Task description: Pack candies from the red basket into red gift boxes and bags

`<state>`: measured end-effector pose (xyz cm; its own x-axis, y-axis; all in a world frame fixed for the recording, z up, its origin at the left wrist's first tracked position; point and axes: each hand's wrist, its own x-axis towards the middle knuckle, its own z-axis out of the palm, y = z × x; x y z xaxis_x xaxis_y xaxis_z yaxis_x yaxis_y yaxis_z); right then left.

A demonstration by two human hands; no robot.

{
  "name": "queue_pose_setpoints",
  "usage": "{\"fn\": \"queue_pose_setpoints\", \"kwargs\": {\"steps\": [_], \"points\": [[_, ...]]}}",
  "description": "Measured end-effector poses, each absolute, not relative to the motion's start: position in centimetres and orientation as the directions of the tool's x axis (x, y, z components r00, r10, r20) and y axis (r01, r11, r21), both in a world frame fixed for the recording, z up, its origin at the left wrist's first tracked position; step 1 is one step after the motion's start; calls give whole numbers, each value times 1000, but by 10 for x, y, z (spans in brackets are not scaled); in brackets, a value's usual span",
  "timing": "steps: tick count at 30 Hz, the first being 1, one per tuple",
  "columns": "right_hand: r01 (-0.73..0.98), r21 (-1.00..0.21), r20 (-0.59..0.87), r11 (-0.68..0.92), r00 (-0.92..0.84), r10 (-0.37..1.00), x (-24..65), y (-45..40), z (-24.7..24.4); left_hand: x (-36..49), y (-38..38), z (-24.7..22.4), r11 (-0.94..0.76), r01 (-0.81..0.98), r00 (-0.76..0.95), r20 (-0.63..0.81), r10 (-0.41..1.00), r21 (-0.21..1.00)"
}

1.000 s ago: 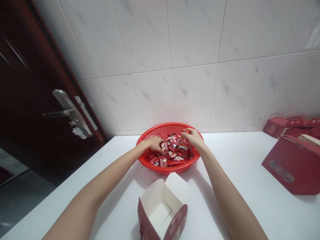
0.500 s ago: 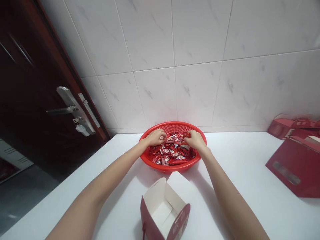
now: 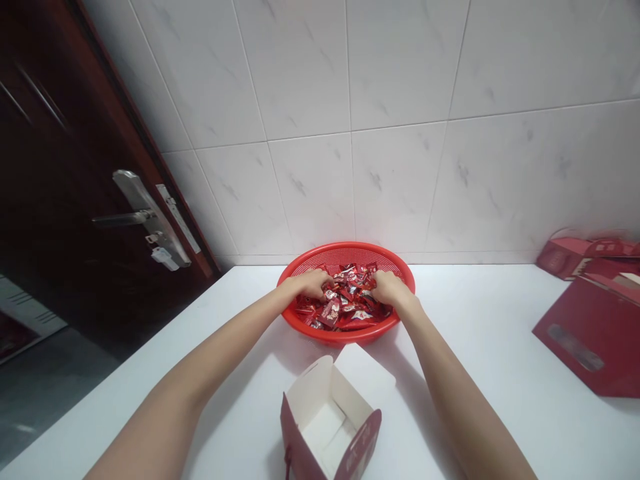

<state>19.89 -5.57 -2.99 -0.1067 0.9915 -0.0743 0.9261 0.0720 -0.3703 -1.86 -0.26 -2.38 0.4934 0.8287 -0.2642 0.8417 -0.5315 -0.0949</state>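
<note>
A red plastic basket [image 3: 345, 339] holds many small red wrapped candies [image 3: 350, 303]. My left hand [image 3: 313, 283] is inside it at the left, fingers bent down onto the candies. On the right side, my right hand [image 3: 390, 288] reaches in with its fingertips down among the wrappers. The fingertips of both hands are mostly hidden, so what they hold cannot be made out. In front of the basket stands an open dark red box [image 3: 305, 437] with a white inside and its flaps up; no candy shows in it.
More dark red boxes [image 3: 595, 333] lie at the right of the white table [image 3: 480, 313]. A tiled wall [image 3: 310, 193] runs behind the basket. At the left is a dark brown door [image 3: 55, 200] with a metal handle [image 3: 125, 219] and keys.
Both hands have dipped lower into the candies. The small item that showed in my left fingers is out of sight, and some candies have shifted.
</note>
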Motion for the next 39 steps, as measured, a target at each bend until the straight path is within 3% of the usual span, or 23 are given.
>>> {"fn": "queue_pose_setpoints", "kwargs": {"steps": [8, 16, 23, 29, 33, 39], "points": [[919, -381, -71, 97, -134, 988, 200, -53, -31, -25, 5, -31, -525, 849, 499, -237, 833, -56], [899, -421, -56, 118, -155, 986, 200, -53, -27, -30, 6, -29, -545, 836, 548, -50, 835, 61], [874, -472, -90, 114, -176, 980, 199, -56, -24, -32, 3, -26, -509, 814, 486, 152, 860, 279], [809, -575, -81, 125, -208, 975, 200, -56, -24, -32, 3, -25, -472, 845, 413, 255, 874, 250], [734, -667, -82, 130, -246, 966, 202, -56, -25, -31, 3, -23, -370, 917, 345, 170, 923, 151], [649, -749, -19, 136, -226, 974, 203, -53, -28, -31, 3, -24, -277, 954, 279, -6, 960, 112]]}}
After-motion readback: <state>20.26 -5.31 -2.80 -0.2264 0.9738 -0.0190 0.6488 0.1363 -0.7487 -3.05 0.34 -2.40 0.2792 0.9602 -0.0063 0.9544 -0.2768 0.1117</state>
